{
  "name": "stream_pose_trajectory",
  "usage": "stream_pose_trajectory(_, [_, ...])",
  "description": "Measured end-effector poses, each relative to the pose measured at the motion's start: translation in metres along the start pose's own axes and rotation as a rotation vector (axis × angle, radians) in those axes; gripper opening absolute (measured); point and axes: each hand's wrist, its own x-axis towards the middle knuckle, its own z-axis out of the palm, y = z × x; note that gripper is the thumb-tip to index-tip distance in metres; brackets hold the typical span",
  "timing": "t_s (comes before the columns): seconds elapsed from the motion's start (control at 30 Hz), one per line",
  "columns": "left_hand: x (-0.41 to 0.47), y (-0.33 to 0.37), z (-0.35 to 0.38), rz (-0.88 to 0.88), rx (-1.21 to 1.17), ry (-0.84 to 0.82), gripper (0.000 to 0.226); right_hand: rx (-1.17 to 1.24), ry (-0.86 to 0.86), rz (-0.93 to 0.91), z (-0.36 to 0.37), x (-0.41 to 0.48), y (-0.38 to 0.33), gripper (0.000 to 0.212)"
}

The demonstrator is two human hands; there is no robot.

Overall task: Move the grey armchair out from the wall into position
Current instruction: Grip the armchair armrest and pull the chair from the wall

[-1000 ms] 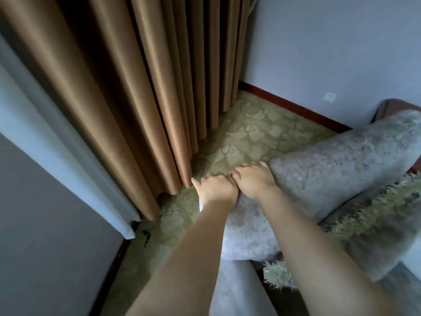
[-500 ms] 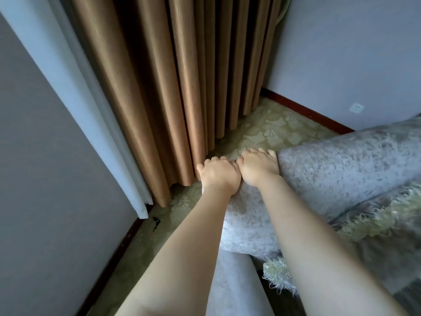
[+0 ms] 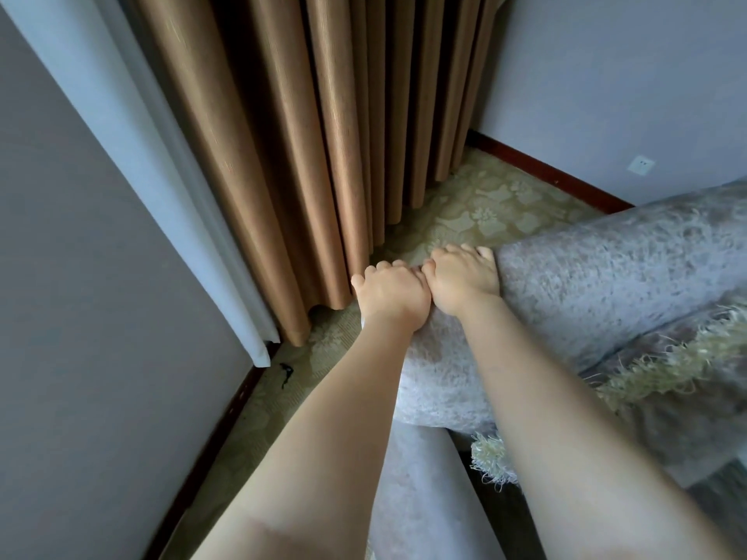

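Fingers (image 3: 465, 249) are curling over the back edge of the grey armchair (image 3: 606, 276), left hand (image 3: 390, 299) and right hand (image 3: 463, 280) still gripping side by side. Its corner is edging toward the curtain (image 3: 323, 135), carpet (image 3: 485, 208) showing behind it: pull likely midway.

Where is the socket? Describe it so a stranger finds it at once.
Start at the brown curtain and follow the dark skirting right along the wall. Above it, over the armchair, sits the socket: the only small white square on that grey wall.
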Motion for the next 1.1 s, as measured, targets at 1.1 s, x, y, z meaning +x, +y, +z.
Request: stream_pose_trajectory(1.1, [0.006, -0.021, 0.016, -0.039, -0.036, 0.091, 0.05, -0.056, 0.079, -0.055, 0.029, 0.011, -0.014, 0.05])
